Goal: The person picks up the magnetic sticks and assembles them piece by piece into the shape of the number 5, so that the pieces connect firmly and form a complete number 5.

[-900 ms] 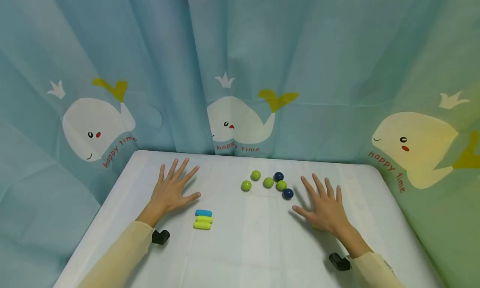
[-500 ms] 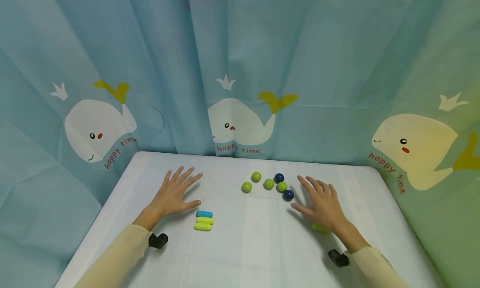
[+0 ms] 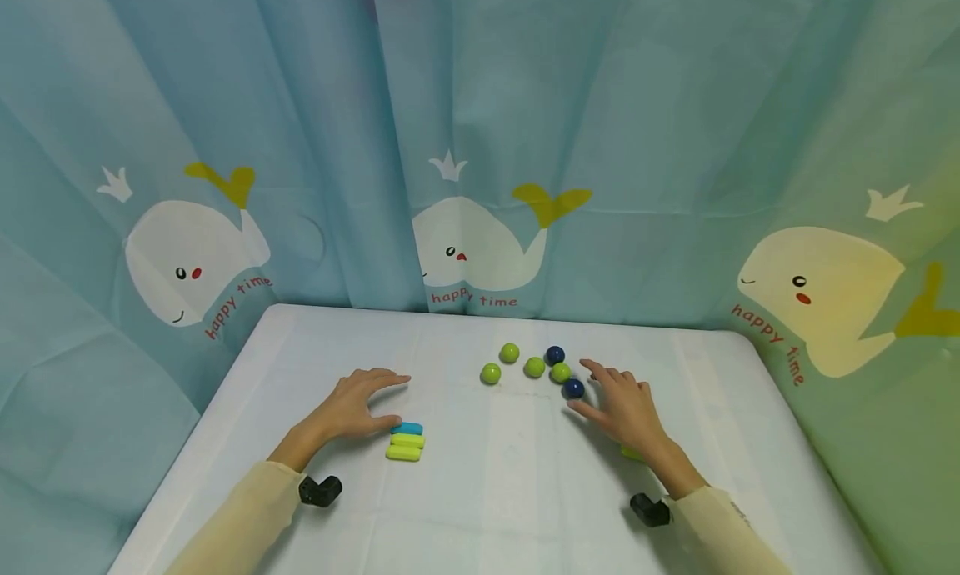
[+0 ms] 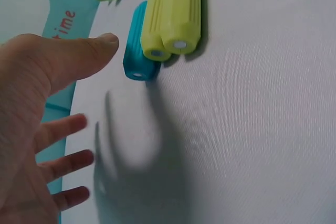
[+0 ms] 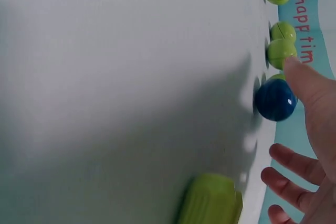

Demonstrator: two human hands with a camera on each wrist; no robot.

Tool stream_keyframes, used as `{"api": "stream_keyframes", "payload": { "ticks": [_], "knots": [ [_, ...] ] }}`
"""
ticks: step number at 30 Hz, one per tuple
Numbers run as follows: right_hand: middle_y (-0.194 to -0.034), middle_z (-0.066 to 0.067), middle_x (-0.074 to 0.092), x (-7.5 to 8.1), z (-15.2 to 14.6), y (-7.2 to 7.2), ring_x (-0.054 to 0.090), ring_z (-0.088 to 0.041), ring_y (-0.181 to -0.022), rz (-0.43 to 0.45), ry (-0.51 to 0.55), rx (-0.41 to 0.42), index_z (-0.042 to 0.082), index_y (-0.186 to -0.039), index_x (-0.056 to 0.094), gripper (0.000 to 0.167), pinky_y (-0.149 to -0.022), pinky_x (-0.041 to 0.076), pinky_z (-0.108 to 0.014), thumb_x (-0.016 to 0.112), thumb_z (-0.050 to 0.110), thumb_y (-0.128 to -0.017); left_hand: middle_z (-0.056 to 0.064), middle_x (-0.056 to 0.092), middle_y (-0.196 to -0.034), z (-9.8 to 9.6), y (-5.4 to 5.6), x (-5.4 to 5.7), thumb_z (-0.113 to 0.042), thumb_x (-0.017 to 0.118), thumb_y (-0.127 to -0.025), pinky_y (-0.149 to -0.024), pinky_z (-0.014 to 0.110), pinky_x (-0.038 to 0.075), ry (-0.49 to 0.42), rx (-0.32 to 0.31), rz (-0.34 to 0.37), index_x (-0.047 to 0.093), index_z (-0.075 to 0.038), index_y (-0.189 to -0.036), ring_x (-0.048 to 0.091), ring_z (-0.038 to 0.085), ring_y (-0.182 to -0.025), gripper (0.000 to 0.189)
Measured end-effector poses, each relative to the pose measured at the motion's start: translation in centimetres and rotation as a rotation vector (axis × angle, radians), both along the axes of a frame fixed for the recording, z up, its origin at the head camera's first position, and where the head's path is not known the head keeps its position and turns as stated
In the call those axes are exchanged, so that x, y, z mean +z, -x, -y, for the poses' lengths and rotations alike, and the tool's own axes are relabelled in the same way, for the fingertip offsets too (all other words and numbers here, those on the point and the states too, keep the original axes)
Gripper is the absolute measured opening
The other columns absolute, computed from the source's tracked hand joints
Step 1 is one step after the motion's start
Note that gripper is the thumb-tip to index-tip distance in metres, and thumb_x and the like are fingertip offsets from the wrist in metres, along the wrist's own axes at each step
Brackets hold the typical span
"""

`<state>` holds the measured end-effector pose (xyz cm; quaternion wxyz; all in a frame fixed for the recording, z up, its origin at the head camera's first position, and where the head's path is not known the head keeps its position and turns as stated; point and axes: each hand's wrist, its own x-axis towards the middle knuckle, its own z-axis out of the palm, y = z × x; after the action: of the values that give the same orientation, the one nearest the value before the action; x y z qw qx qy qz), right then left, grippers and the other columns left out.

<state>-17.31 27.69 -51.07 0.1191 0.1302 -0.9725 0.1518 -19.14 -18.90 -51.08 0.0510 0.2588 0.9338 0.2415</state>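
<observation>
My left hand (image 3: 348, 408) hovers beside a blue rod (image 3: 407, 429), its thumb near the rod's end and nothing in its grasp. Against the blue rod lie two yellow-green ribbed rods (image 3: 405, 453), which the left wrist view shows with pale round spots on their ends. On the right, the fingers of my right hand (image 3: 626, 404) are spread around the nearer navy ball (image 3: 573, 389); thumb and fingers look apart from it. Several green balls (image 3: 534, 367) and another navy ball (image 3: 555, 355) sit just beyond. Partly hidden under my right hand is yellow-green ribbed material (image 5: 210, 200).
Everything lies on a white-covered table (image 3: 480, 508). A blue-green curtain (image 3: 645, 142) printed with whales hangs at its back and sides. Each wrist carries a small black device (image 3: 320, 492).
Both hands have lowered with their fingers drawing in. The left thumb has come close to the blue rod, while the right hand has moved left toward the nearer navy ball.
</observation>
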Motion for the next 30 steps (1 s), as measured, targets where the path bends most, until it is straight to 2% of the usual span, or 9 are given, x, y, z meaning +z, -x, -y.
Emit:
{"api": "stream_keyframes", "payload": {
  "ticks": [4, 9, 15, 22, 25, 30],
  "knots": [
    [-0.105, -0.012, 0.073, -0.2, 0.6, 0.2, 0.064, -0.04, -0.094, 0.023, 0.041, -0.019, 0.007, -0.137, 0.06, 0.065, -0.077, 0.042, -0.057, 0.082, 0.041, -0.087, 0.005, 0.069, -0.126, 0.1, -0.2, -0.3, -0.031, 0.081, -0.089, -0.1, 0.055, 0.04, -0.073, 0.002, 0.052, 0.066, -0.017, -0.138, 0.058, 0.028, -0.113, 0.053],
    [-0.098, -0.01, 0.075, -0.3, 1.3, 0.4, 0.066, -0.037, -0.088, 0.033, 0.044, -0.051, 0.007, -0.13, 0.064, 0.057, -0.074, 0.042, -0.053, 0.082, 0.04, -0.087, -0.003, 0.068, -0.101, 0.2, -0.2, -0.4, -0.026, 0.082, -0.088, -0.081, 0.036, 0.043, -0.131, -0.033, 0.068, 0.073, -0.015, -0.126, 0.053, 0.019, -0.088, 0.041],
    [-0.091, -0.009, 0.073, -0.6, 1.8, 0.8, 0.065, -0.034, -0.083, 0.042, 0.04, -0.083, 0.006, -0.125, 0.067, 0.051, -0.07, 0.04, -0.05, 0.082, 0.037, -0.087, -0.01, 0.065, -0.086, 0.3, -0.3, -0.8, -0.021, 0.081, -0.089, -0.074, 0.029, 0.043, -0.18, -0.085, 0.098, 0.077, -0.014, -0.117, 0.054, 0.018, -0.08, 0.029],
    [-0.082, -0.005, 0.066, -0.9, 2.1, 0.9, 0.061, -0.025, -0.072, 0.026, 0.039, -0.082, 0.005, -0.115, 0.072, 0.043, -0.064, 0.037, -0.044, 0.084, 0.034, -0.086, -0.012, 0.066, -0.085, -0.1, -0.3, -1.1, -0.02, 0.082, -0.089, -0.072, 0.026, 0.044, -0.202, -0.108, 0.111, 0.078, -0.014, -0.113, 0.055, 0.019, -0.077, 0.025],
    [-0.083, -0.006, 0.067, -0.7, 2.2, 0.7, 0.061, -0.026, -0.072, 0.024, 0.044, -0.083, 0.004, -0.114, 0.072, 0.042, -0.063, 0.036, -0.043, 0.085, 0.031, -0.085, -0.012, 0.067, -0.085, -0.2, -0.2, -1.1, -0.019, 0.082, -0.089, -0.072, 0.026, 0.045, -0.204, -0.12, 0.116, 0.079, -0.014, -0.111, 0.056, 0.019, -0.078, 0.022],
    [-0.094, -0.011, 0.073, -0.3, 2.2, 0.4, 0.064, -0.028, -0.078, 0.054, 0.075, -0.083, 0.002, -0.118, 0.072, 0.044, -0.065, 0.035, -0.043, 0.086, 0.027, -0.084, -0.012, 0.068, -0.086, -0.4, 0.0, -0.8, -0.017, 0.081, -0.09, -0.073, 0.027, 0.047, -0.21, -0.134, 0.129, 0.08, -0.012, -0.107, 0.058, 0.018, -0.08, 0.018]
  ]
}}
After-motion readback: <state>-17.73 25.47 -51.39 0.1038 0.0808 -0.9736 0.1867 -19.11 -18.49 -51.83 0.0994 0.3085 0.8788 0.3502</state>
